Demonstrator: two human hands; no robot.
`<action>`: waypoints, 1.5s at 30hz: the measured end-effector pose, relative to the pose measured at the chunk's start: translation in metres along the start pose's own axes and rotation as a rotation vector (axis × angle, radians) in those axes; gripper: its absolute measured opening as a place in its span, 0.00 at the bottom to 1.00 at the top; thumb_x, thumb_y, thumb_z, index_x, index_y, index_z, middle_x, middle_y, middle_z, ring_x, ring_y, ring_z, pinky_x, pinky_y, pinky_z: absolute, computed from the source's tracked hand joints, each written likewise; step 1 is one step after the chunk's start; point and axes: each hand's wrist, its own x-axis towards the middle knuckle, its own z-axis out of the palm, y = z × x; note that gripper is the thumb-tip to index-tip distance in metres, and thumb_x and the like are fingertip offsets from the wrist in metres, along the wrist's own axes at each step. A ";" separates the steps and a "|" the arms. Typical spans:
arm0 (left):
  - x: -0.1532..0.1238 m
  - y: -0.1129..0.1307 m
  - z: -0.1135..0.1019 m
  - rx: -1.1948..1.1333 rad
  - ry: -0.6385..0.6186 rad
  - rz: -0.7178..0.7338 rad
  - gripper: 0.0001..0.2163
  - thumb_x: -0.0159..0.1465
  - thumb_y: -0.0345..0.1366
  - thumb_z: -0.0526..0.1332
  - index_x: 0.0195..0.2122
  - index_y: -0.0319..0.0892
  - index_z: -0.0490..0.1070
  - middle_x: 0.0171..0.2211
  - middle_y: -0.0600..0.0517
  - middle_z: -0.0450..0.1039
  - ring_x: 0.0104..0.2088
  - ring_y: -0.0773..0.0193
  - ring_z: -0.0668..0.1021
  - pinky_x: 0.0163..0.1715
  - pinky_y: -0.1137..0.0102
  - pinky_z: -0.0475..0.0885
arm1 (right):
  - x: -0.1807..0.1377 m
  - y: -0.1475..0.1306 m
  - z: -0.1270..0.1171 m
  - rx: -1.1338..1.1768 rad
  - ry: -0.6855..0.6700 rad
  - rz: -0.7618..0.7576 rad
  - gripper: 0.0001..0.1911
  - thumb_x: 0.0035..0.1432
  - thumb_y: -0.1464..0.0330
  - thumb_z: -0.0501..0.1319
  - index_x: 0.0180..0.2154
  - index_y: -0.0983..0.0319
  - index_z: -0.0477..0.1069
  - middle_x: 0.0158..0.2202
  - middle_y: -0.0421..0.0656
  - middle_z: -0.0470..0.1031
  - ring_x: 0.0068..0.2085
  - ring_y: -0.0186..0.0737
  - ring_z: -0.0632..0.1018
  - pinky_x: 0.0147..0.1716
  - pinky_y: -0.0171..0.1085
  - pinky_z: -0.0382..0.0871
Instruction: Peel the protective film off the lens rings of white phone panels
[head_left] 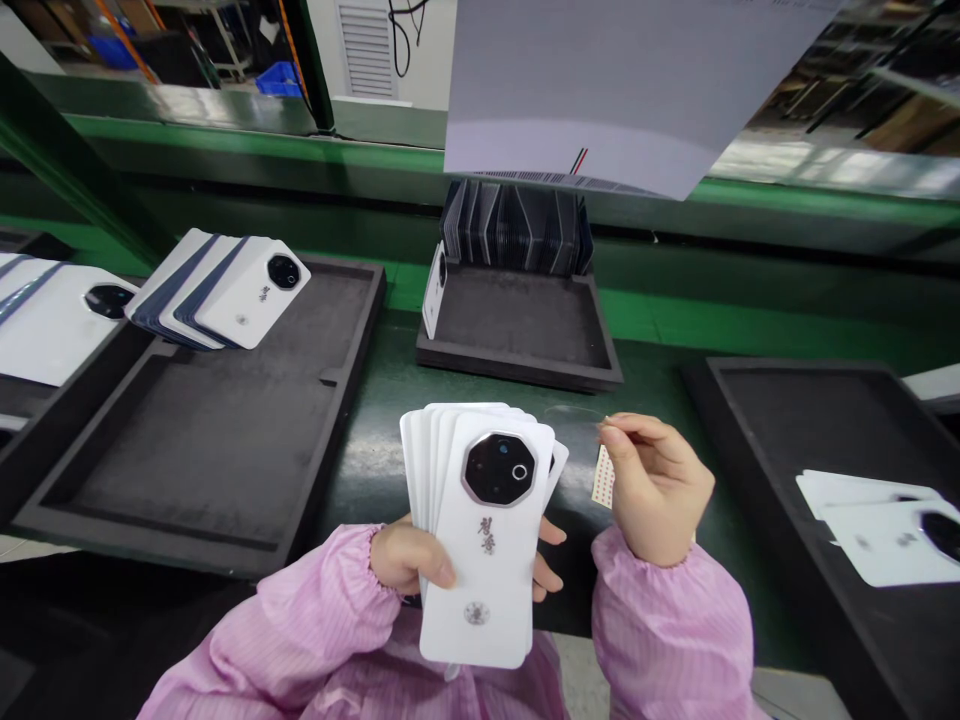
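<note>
My left hand [409, 558] is closed around a fanned stack of white phone back covers [480, 540], each with a black octagonal camera plate. The front cover faces me upright. To its right, my right hand [652, 485] is pinched shut on a thin clear film [574, 413] at its fingertips, and a small dotted sticker sheet [603, 478] shows beside the palm. Both wrists wear pink sleeves.
A black foam tray [225, 420] lies at left with a fan of white covers [217, 290] on its far corner. A smaller tray [517, 330] ahead holds upright dark covers [514, 225]. Another tray [825, 420] at right holds white covers [877, 525]. A white sheet [622, 90] hangs overhead.
</note>
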 end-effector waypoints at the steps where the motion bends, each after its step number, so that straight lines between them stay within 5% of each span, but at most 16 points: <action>1: 0.000 0.000 0.000 0.006 -0.003 0.000 0.36 0.39 0.29 0.58 0.55 0.32 0.61 0.45 0.43 0.72 0.45 0.53 0.72 0.43 0.61 0.65 | 0.001 0.000 0.000 0.008 0.006 -0.002 0.03 0.50 0.71 0.63 0.31 0.61 0.72 0.30 0.40 0.72 0.32 0.37 0.74 0.33 0.39 0.67; 8: 0.001 0.002 -0.001 0.027 -0.004 0.018 0.36 0.39 0.28 0.58 0.54 0.32 0.62 0.45 0.44 0.72 0.45 0.52 0.71 0.45 0.60 0.65 | 0.016 -0.034 -0.014 0.369 0.036 -0.017 0.05 0.50 0.73 0.63 0.31 0.59 0.72 0.26 0.37 0.70 0.27 0.34 0.71 0.29 0.38 0.66; 15: 0.000 -0.001 -0.004 0.069 -0.003 0.026 0.35 0.41 0.30 0.57 0.55 0.33 0.61 0.46 0.41 0.72 0.47 0.49 0.72 0.47 0.57 0.63 | 0.030 -0.098 -0.027 0.040 -0.687 -0.076 0.06 0.53 0.75 0.61 0.31 0.59 0.72 0.28 0.40 0.72 0.32 0.36 0.72 0.28 0.35 0.66; 19: 0.000 -0.002 -0.002 0.070 0.010 0.055 0.35 0.40 0.29 0.55 0.55 0.33 0.62 0.46 0.40 0.73 0.46 0.49 0.73 0.46 0.57 0.64 | 0.037 -0.113 -0.007 -0.146 -0.882 -0.107 0.04 0.56 0.73 0.59 0.30 0.60 0.71 0.28 0.40 0.73 0.30 0.34 0.73 0.28 0.33 0.67; 32: -0.001 -0.002 -0.004 0.056 0.055 0.066 0.35 0.40 0.28 0.55 0.54 0.31 0.64 0.45 0.40 0.74 0.45 0.51 0.74 0.45 0.58 0.66 | 0.043 -0.115 0.013 -0.271 -0.979 -0.231 0.07 0.57 0.71 0.56 0.29 0.60 0.71 0.28 0.40 0.74 0.29 0.35 0.74 0.26 0.33 0.68; 37: -0.001 -0.004 -0.004 0.076 0.062 0.070 0.34 0.40 0.29 0.56 0.54 0.32 0.63 0.44 0.41 0.74 0.45 0.50 0.74 0.46 0.57 0.65 | 0.036 -0.111 0.019 -0.325 -0.895 -0.318 0.07 0.56 0.71 0.57 0.29 0.60 0.72 0.27 0.41 0.74 0.30 0.36 0.74 0.29 0.36 0.70; 39: -0.001 -0.004 -0.003 0.075 0.064 0.087 0.33 0.41 0.28 0.56 0.53 0.32 0.64 0.45 0.41 0.74 0.45 0.50 0.74 0.45 0.57 0.66 | 0.029 -0.105 0.021 -0.379 -0.811 -0.365 0.04 0.55 0.70 0.59 0.33 0.59 0.73 0.34 0.44 0.74 0.35 0.40 0.74 0.35 0.40 0.71; 42: -0.001 -0.002 -0.001 0.065 0.072 0.105 0.31 0.43 0.28 0.57 0.52 0.33 0.65 0.44 0.41 0.74 0.45 0.51 0.74 0.45 0.58 0.66 | 0.020 -0.091 0.024 -0.445 -0.683 -0.294 0.25 0.48 0.64 0.66 0.49 0.57 0.68 0.54 0.50 0.64 0.45 0.49 0.72 0.41 0.49 0.71; 45: 0.000 0.000 0.001 0.100 0.082 0.108 0.30 0.45 0.28 0.59 0.53 0.36 0.64 0.48 0.40 0.71 0.46 0.49 0.74 0.47 0.54 0.63 | 0.021 -0.077 0.027 -0.350 -0.800 -0.074 0.31 0.46 0.60 0.66 0.53 0.56 0.64 0.52 0.48 0.67 0.43 0.47 0.75 0.36 0.44 0.74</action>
